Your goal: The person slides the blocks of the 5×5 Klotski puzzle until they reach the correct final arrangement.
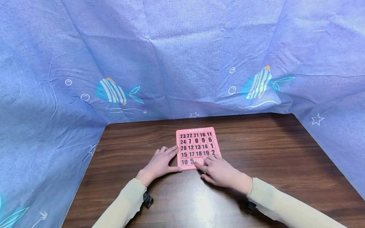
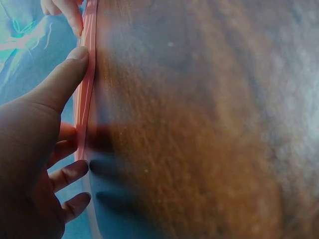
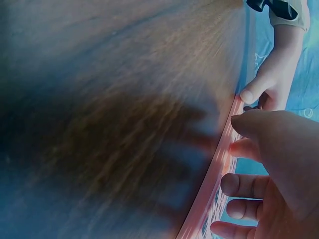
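A pink number slide puzzle lies flat on the table, with black numbers on its square tiles. At its lower left corner my left hand touches the frame, thumb at the bottom edge and fingers along the left side. In the left wrist view the thumb rests against the puzzle's pink edge. My right hand lies over the lower right corner and hides tiles there. Its index fingertip touches the bottom row, just right of the 5 tile, beside a blank pink space.
The dark brown wooden table has a shiny light reflection near its front. A blue cloth with fish, stars and bubbles hangs behind and at both sides. Small black devices sit at both wrists, under pale sleeves.
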The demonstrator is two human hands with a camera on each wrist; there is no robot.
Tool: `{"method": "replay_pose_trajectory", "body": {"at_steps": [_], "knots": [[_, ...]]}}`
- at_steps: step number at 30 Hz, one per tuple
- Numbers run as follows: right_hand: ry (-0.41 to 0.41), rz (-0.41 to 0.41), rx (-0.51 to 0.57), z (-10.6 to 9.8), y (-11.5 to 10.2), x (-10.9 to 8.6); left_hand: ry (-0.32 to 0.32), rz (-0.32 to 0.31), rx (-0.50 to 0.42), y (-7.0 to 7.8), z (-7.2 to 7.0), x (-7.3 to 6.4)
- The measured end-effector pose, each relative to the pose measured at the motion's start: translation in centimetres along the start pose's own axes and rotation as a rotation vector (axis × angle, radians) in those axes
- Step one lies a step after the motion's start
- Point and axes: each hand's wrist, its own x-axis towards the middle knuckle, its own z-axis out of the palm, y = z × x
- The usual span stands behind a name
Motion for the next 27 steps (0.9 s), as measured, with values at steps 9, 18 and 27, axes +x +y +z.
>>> {"method": "replay_pose_trajectory", "body": {"at_steps": [9, 18, 27], "knots": [[-0.023, 0.046, 0.073, -0.4, 0.8, -1.1, 0.007, 0.01, 0.013, 0.1, 0.1, 0.2], [0.054, 0.09, 0.062, -0.5, 2.8, -4.2, 0.012, 0.013, 0.013, 0.1, 0.0, 0.2], [0.02, 0.093, 0.082, -0.3, 3.1, -5.4, 0.008, 0.008, 0.01, 0.1, -0.1, 0.1]]}}
